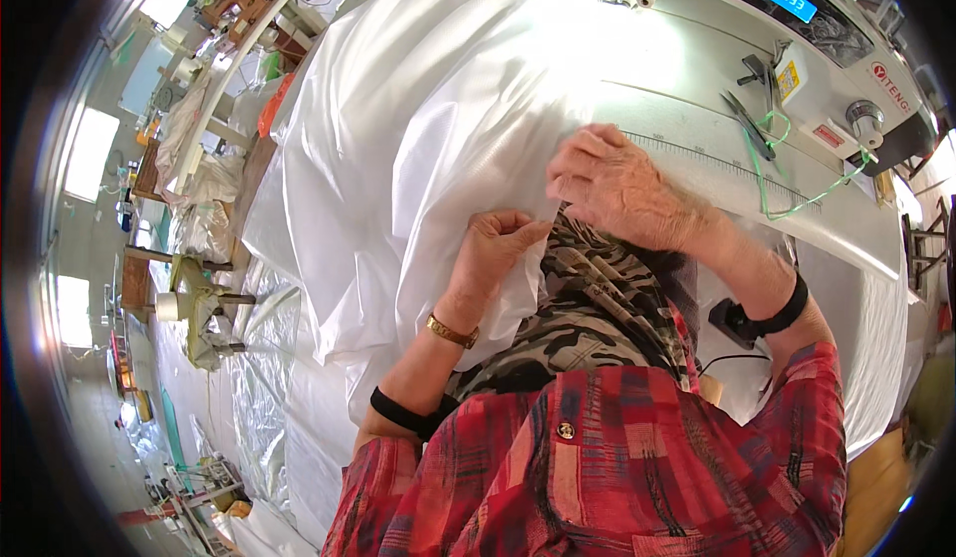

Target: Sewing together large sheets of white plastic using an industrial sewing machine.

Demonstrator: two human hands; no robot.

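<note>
Left hand (491,246) pinches the right edge of the white sheet (423,159); right hand (625,187) curls beside that edge, its hold unclear.

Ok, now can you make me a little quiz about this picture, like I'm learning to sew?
1. Pick one: what colour is the lit screen?
A) red
B) blue
C) yellow

2. True or false: the dark snips lie on the white sewing table.

3. Tell me: what is the person's left hand pinching?

Key:
1. B, blue.
2. True.
3. The edge of the big white sheet.
</note>
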